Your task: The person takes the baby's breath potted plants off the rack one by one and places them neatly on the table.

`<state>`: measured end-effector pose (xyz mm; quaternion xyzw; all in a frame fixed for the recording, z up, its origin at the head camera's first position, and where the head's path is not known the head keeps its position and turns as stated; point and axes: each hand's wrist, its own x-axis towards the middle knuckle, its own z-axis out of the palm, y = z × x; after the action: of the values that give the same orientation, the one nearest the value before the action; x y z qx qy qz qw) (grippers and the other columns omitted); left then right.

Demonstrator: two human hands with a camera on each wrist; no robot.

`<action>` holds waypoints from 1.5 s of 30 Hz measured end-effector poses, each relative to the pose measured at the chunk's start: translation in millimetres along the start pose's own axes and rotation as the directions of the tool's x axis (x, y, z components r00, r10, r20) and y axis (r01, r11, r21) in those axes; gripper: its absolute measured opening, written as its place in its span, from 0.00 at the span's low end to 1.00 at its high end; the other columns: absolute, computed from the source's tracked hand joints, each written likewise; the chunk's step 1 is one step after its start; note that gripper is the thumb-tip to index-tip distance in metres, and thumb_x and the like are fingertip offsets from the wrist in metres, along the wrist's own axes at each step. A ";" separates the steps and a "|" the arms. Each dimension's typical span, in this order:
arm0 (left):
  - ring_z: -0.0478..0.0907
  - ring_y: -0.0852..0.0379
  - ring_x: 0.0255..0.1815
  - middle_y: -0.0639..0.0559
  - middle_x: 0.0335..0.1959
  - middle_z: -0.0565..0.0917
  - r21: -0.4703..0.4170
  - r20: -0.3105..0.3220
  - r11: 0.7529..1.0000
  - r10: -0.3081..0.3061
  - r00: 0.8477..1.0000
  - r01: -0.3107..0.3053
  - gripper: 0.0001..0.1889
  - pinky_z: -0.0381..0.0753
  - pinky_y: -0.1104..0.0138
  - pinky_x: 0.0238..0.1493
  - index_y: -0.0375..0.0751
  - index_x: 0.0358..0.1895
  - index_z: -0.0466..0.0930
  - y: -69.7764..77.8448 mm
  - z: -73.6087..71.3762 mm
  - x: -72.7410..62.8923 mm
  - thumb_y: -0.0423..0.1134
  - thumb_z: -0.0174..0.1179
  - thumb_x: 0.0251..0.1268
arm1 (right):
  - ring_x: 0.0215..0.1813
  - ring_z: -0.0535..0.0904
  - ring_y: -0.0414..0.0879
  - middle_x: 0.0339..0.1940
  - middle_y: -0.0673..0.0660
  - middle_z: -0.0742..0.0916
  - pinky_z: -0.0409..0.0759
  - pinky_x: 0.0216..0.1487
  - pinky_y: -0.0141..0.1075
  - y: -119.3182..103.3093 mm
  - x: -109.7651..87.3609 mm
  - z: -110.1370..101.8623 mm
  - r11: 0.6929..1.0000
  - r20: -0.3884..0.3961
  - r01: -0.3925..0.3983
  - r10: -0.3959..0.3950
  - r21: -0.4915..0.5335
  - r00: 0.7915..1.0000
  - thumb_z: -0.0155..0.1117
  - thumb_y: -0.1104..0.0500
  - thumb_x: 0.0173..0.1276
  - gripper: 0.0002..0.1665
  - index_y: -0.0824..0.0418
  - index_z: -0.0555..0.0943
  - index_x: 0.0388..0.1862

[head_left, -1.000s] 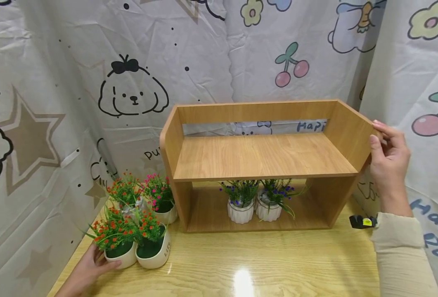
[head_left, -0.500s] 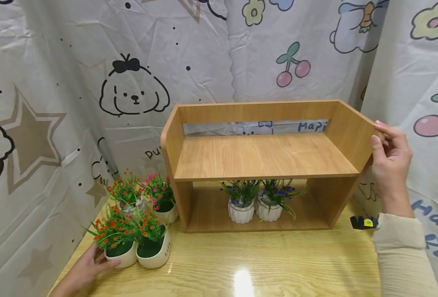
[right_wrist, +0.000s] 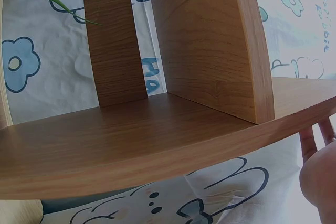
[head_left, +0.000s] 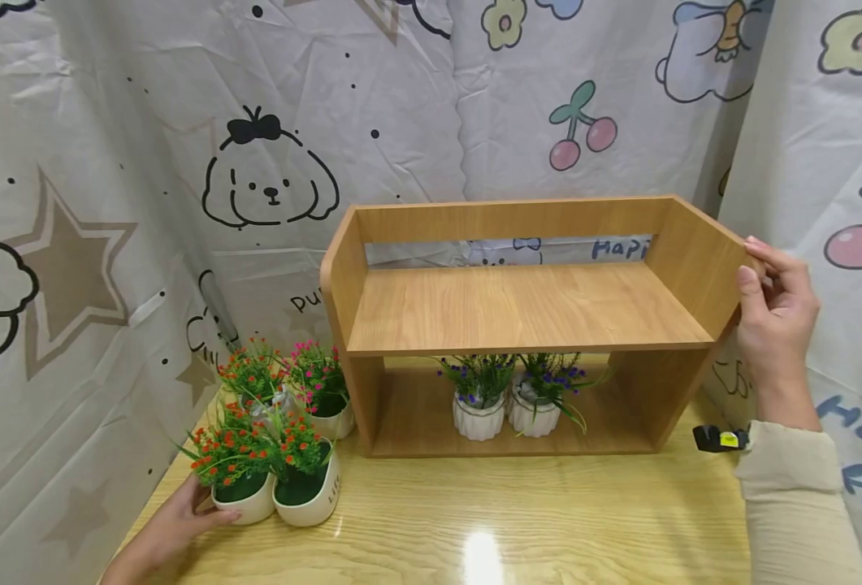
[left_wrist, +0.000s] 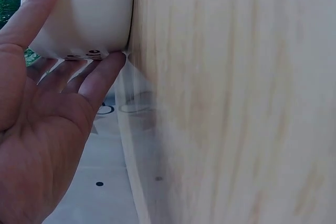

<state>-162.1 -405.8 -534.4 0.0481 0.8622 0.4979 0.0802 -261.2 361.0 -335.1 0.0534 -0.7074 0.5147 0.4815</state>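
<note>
My left hand (head_left: 178, 520) holds a white flowerpot (head_left: 249, 502) with orange artificial flowers, thumb on the near side and fingers round the far side. In the left wrist view, the fingertips sit against the lower wall of that flowerpot (left_wrist: 86, 17), which bears small lettering. My right hand (head_left: 781, 313) grips the front edge of the right side panel of a two-tier wooden shelf (head_left: 526, 305). The right wrist view shows the shelf (right_wrist: 210, 51) turned sideways, with part of my right hand (right_wrist: 320, 177) at the lower right.
A second orange-flowered pot (head_left: 309, 496) stands right beside the held one. Behind them are a pink-flowered pot (head_left: 334, 422) and another orange-flowered plant (head_left: 248, 370). Two ribbed white pots (head_left: 479, 418) with blue-purple flowers sit on the shelf's lower level. A printed curtain (head_left: 401, 122) surrounds the wooden table (head_left: 569, 512).
The head view has shifted slightly, so everything appears a little further right. Both hands keep their places on the flowerpot and the shelf.
</note>
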 end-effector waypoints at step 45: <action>0.48 0.20 0.78 0.21 0.82 0.42 0.053 0.031 0.997 -0.058 0.998 0.057 0.58 0.78 0.67 0.64 0.31 0.83 0.30 0.9 -0.2 1.6 0.38 0.70 0.67 | 0.60 0.78 0.39 0.67 0.48 0.82 0.74 0.57 0.27 -3.5 -0.2 -0.7 1.000 0.019 -0.018 0.018 -0.011 1.000 0.58 0.62 0.80 0.21 0.59 0.78 0.69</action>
<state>-163.7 -405.3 -533.7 0.0335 0.8745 0.4718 0.1074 -258.6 359.8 -332.9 0.0492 -0.7150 0.5148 0.4704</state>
